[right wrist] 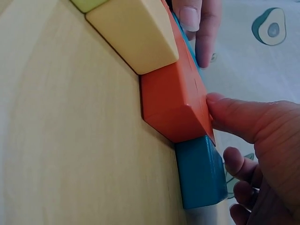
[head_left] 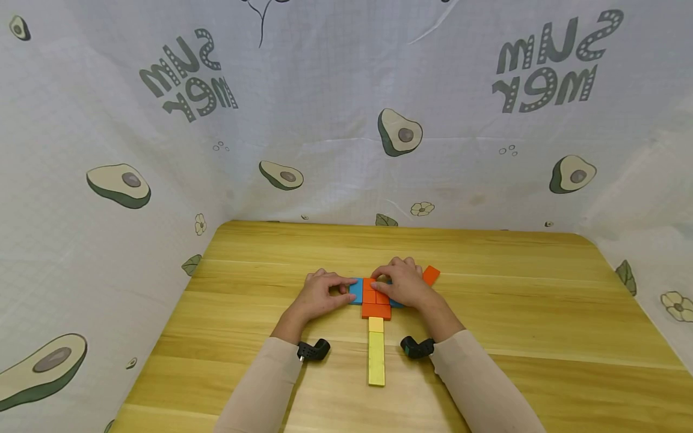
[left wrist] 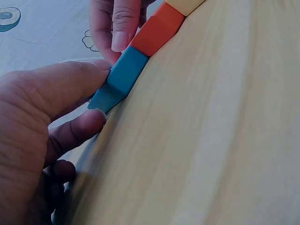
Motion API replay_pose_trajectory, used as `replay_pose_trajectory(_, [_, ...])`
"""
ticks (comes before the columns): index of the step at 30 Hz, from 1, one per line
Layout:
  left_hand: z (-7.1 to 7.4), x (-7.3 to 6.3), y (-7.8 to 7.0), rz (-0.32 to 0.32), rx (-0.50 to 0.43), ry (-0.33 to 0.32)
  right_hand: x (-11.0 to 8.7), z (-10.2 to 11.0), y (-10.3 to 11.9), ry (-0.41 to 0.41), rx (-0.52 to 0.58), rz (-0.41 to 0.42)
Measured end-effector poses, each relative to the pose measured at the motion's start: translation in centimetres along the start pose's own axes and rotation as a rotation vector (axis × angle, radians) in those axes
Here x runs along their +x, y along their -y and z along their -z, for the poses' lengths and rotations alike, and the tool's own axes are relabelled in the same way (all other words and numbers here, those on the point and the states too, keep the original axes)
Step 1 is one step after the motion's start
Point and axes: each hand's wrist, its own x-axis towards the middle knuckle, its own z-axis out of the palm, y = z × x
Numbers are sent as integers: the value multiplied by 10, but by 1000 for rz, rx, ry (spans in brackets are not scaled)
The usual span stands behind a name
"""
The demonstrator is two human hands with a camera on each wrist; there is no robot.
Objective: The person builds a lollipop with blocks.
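A flat arrangement of blocks lies on the wooden table. My left hand (head_left: 319, 293) pinches the blue block (head_left: 355, 291) at its left side between thumb and index finger. In the left wrist view this blue block (left wrist: 123, 75) sits against an orange block (left wrist: 158, 29). My right hand (head_left: 406, 282) reaches over the orange blocks (head_left: 369, 297), thumb and index finger bent at the upper one. The right wrist view has the thumb (right wrist: 225, 110) touching the orange top face. Another blue block (right wrist: 200, 173) is beside it, partly under the right hand in the head view.
A pale yellow block (head_left: 376, 325) and a long yellow-green block (head_left: 376, 359) run toward me from the orange ones. One loose orange block (head_left: 431, 275) lies beyond the right hand. A printed cloth (head_left: 335, 132) hangs behind the wooden table (head_left: 514, 337).
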Motion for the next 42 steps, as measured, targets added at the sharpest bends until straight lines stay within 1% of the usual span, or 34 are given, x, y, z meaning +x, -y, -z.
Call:
replay_pose_trajectory(8, [0,0,1,-6,4,-3,-1,0,0,-3,1,7])
replay_pose_trajectory(11, [-1,0,0,-11,6,-7,-1,2,0,-10,24,-4])
replay_pose_trajectory(14, [-1,0,0,-20,2,-10,-2,7,-4,-37,58,-25])
replay_pose_trajectory(18, [-1,0,-1,-23,-15,-9,-5,16,-13,-94,92,-39])
replay_pose_trajectory(22, [-1,-1,-1,-15,-16,-6,-14,28,-24,-111,138,-52])
replay_pose_trajectory(26, [-1,-1,0,-17,-8,-9,-26,39,-35,-91,188,-67])
replay_pose_trajectory(29, [0,-1,-1,-15,-12,-6,-34,44,-43,-76,203,-83])
replay_pose_trajectory(35, [0,-2,-2,-3,-12,-1,-52,42,-58,-59,215,-114])
replay_pose_trajectory(40, [0,-2,-1,-4,-10,-2,-68,41,-65,-6,248,-173])
replay_pose_trajectory(42, [0,-2,-1,0,-13,1,-74,40,-66,14,245,-195])
